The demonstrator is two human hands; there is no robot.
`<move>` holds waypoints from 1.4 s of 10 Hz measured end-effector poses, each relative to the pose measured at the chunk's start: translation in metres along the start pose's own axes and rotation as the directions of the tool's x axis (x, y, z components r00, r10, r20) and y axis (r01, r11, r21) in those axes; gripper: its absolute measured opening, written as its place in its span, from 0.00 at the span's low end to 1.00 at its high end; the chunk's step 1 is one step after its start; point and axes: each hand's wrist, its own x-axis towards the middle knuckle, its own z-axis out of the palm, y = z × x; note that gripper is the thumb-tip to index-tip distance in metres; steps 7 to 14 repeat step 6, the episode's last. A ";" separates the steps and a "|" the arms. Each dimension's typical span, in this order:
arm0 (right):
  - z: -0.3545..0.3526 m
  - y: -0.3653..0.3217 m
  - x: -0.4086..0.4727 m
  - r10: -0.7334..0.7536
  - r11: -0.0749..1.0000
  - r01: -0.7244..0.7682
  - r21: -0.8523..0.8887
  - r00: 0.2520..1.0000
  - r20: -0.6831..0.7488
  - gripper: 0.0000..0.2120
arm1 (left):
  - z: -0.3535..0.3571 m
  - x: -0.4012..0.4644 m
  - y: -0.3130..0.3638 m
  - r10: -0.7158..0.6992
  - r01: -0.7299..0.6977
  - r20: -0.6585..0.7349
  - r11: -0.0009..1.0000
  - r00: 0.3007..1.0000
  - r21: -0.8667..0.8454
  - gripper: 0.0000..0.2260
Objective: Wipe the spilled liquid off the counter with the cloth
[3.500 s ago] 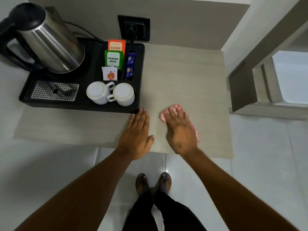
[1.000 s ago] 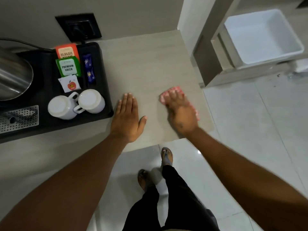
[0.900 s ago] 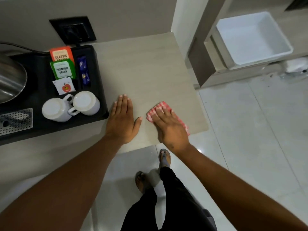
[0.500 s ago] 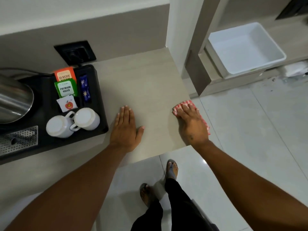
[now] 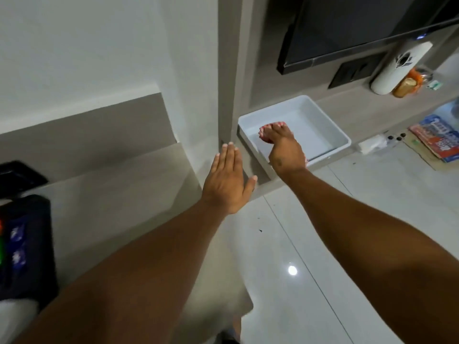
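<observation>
My right hand [image 5: 285, 150] reaches over a white rectangular bin [image 5: 332, 131] to the right of the counter and grips the red-and-white checked cloth [image 5: 267, 130], which shows past my fingertips inside the bin. My left hand [image 5: 227, 180] hovers flat with fingers together above the counter's right end, holding nothing. The beige counter [image 5: 119, 194] stretches left below it. No liquid is visible on its surface.
A black tray [image 5: 27, 244] with blurred sachets sits at the far left of the counter. A grey pillar [image 5: 231, 70] separates the counter from a low shelf. On that shelf lie a white bottle [image 5: 397, 68], a jar [image 5: 407, 83] and packets [image 5: 437, 140]. A dark screen [image 5: 360, 28] hangs above.
My right hand carried the cloth off the counter's right edge and over into the white bin. My left hand lifted and shifted right. The view swung right, leaving the cups and kettle out of frame.
</observation>
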 end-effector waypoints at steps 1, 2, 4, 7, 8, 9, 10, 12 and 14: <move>0.011 0.016 0.032 0.013 0.999 -0.011 -0.035 0.999 0.049 0.28 | 0.009 0.023 0.004 -0.005 0.005 0.008 1.000 1.000 -0.009 0.37; 0.033 0.036 0.058 0.062 0.998 -0.062 0.001 0.991 0.117 0.22 | 0.028 0.054 0.002 -0.034 0.035 0.041 0.999 0.999 -0.015 0.37; 0.057 0.048 0.068 0.118 0.993 -0.121 0.002 0.972 0.204 0.06 | 0.046 0.067 0.005 -0.022 0.022 0.094 1.000 0.995 -0.002 0.38; 0.017 0.028 0.027 0.001 0.998 -0.002 0.070 1.000 0.007 0.05 | 0.022 0.051 -0.005 0.004 -0.004 0.015 0.999 1.000 -0.034 0.37; 0.017 0.028 0.027 0.001 0.998 -0.002 0.070 1.000 0.007 0.05 | 0.022 0.051 -0.005 0.004 -0.004 0.015 0.999 1.000 -0.034 0.37; 0.017 0.028 0.027 0.001 0.998 -0.002 0.070 1.000 0.007 0.05 | 0.022 0.051 -0.005 0.004 -0.004 0.015 0.999 1.000 -0.034 0.37; 0.017 0.028 0.027 0.001 0.998 -0.002 0.070 1.000 0.007 0.05 | 0.022 0.051 -0.005 0.004 -0.004 0.015 0.999 1.000 -0.034 0.37; 0.017 0.028 0.027 0.001 0.998 -0.002 0.070 1.000 0.007 0.05 | 0.022 0.051 -0.005 0.004 -0.004 0.015 0.999 1.000 -0.034 0.37; 0.017 0.028 0.027 0.001 0.998 -0.002 0.070 1.000 0.007 0.05 | 0.022 0.051 -0.005 0.004 -0.004 0.015 0.999 1.000 -0.034 0.37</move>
